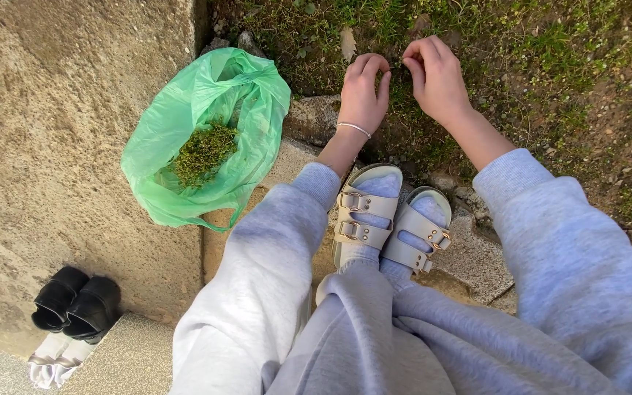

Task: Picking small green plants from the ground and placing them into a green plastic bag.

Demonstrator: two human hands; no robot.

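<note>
Both hands, left hand [363,91] and right hand [437,77], curl and seem to pinch moss [396,110] at the frame's top; pulling gently keeps clumps whole for the green bag [184,117].

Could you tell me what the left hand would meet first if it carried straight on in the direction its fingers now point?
The left hand curls downward, so it would most likely meet the mossy ground right beneath its fingertips. Depth is hard to judge; it may already touch it.
</note>
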